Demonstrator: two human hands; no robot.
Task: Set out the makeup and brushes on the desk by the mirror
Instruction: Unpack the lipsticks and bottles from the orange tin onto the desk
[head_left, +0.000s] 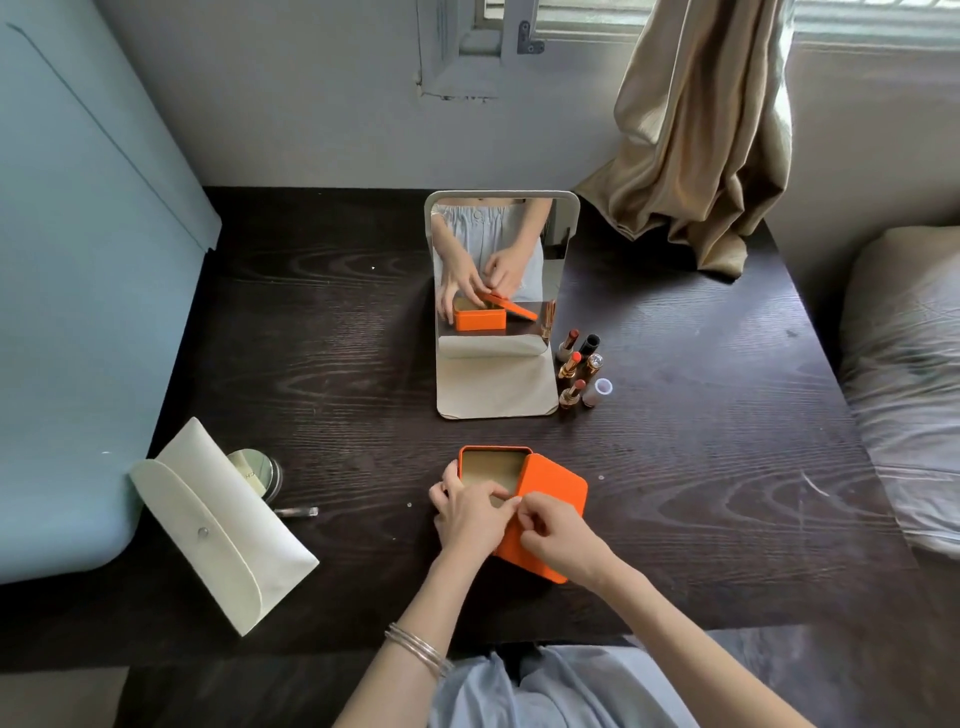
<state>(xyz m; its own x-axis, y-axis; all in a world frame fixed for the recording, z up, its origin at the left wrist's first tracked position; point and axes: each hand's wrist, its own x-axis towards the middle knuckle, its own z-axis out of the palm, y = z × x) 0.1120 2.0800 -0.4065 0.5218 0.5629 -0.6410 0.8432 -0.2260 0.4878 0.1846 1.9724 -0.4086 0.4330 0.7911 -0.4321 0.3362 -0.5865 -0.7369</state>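
An orange tin sits near the front middle of the dark desk, its inside showing at the far end. Its orange lid lies tilted over the tin's right side. My left hand grips the tin's near left side, and my right hand pinches the lid's left edge. A standing mirror on a cream base is beyond the tin. Several lipsticks stand just right of the mirror. A cream pouch lies at the front left, with a round compact behind it.
A thin metallic stick lies beside the pouch. A beige curtain drapes onto the desk's back right corner. A bed with a pillow borders the right edge, and a pale blue panel stands along the left.
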